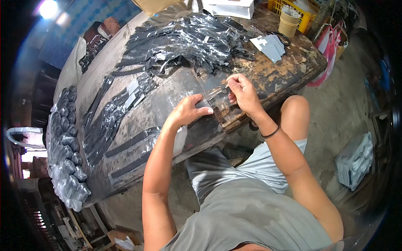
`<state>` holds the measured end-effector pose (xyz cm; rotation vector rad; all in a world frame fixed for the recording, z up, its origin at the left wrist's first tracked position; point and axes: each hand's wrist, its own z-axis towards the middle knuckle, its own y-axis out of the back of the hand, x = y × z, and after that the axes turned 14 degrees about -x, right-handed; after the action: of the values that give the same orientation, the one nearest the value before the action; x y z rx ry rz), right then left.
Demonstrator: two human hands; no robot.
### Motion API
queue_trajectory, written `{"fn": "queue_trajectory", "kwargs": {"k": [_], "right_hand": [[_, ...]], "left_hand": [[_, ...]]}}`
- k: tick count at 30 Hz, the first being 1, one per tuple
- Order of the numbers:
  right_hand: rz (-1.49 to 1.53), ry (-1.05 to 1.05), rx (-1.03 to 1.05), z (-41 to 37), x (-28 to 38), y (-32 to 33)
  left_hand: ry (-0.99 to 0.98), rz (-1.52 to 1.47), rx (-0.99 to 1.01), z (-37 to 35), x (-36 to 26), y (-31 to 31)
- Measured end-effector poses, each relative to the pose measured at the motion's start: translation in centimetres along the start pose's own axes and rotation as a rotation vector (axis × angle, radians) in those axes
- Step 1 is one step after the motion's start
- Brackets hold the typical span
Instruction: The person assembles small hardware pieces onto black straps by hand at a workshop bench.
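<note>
Here's the left hand (187,112), palm down by the near edge of the tabletop (289,72), thumb spread from the fingers over clear film (178,97), and that low, flat pose looks meant to pin the plastic down. Across from it the right hand (245,95) is up off the wood, thumb and forefinger drawn into a narrow pinch; whether anything sits in it, I can't tell, it's too fine to make out. One hand steadying, the other free for finer work, that's how I'd read it. Behind them a big pile of black strips (184,44) shines in its wrapping, probably set back to leave the front to the hands. Off left, a labelled bundle (109,115) lies slantwise, and a row of bagged rolls (66,144) lines the far left side. Now the edges: a few loose strips (132,146) lie close to the front edge on the left, so a sweep of that forearm could catch them. The better room is to the right, over worn wood running up to the grey cards (270,47), though the right thigh (294,113) sits just below that edge.
</note>
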<state>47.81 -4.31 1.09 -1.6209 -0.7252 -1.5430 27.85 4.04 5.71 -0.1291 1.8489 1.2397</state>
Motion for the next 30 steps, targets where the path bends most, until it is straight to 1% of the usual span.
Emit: {"fn": "queue_trajectory", "kwargs": {"k": [1, 3, 5, 7, 8, 10, 12, 14, 16, 17, 19, 20, 21, 23, 25, 26, 30], "right_hand": [[0.054, -0.097, -0.025, -0.4, 0.7, -0.3], [0.068, -0.134, -0.011, -1.0, 1.0, -0.8], [0.030, -0.112, 0.113, -1.2, 0.0, -0.9], [0.033, -0.109, 0.120, -1.0, -0.3, -1.1], [0.010, -0.073, 0.120, -1.0, -0.4, -1.1], [-0.014, -0.038, 0.127, -1.0, -0.4, -1.2], [-0.071, 0.014, 0.132, -1.2, -0.4, -1.2], [-0.044, 0.033, 0.130, -1.0, -0.2, -0.9], [-0.022, 0.068, 0.105, -0.6, 0.1, -0.6], [-0.049, 0.074, 0.071, -0.4, 0.3, -0.3], [-0.004, 0.063, 0.032, 0.1, 0.6, 0.4], [0.015, 0.062, 0.019, 0.3, 0.9, 0.8], [0.033, 0.063, 0.003, 0.6, 1.1, 1.2], [0.048, 0.050, -0.022, 1.1, 1.4, 2.0], [0.028, 0.073, -0.031, 1.3, 1.9, 2.4], [0.027, 0.077, -0.025, 1.6, 1.6, 2.8], [-0.005, 0.052, -0.025, 2.2, 1.1, 3.1]], "left_hand": [[0.007, 0.024, -0.024, 0.0, 0.2, 0.0], [-0.015, -0.005, -0.051, 0.0, 0.3, 0.0], [-0.040, -0.031, -0.074, -0.3, 0.0, 0.0], [-0.047, -0.064, -0.127, -0.8, -0.6, 0.0], [-0.044, -0.065, -0.130, -0.8, -1.0, 0.0], [0.082, -0.046, -0.109, -0.9, -1.6, 0.3], [0.082, -0.064, -0.090, -0.3, -0.7, 0.0], [0.089, -0.085, -0.076, -0.6, 0.4, -0.3], [-0.021, -0.002, -0.201, -1.6, 0.8, -0.4], [-0.002, -0.002, -0.215, -2.3, 1.5, -0.2], [-0.225, 0.280, -0.306, -4.1, 2.7, 0.6], [-0.126, 0.400, -0.245, -5.3, 2.9, 1.4], [-0.111, 0.404, -0.252, -6.4, 3.8, 1.9], [-0.180, 0.464, -0.370, -8.8, 6.8, 3.1], [-0.043, 0.556, -0.316, -11.4, 10.2, 4.6], [-0.009, 0.558, -0.298, -12.8, 11.4, 5.5], [0.152, 0.621, -0.214, -16.9, 13.7, 8.5]]}}
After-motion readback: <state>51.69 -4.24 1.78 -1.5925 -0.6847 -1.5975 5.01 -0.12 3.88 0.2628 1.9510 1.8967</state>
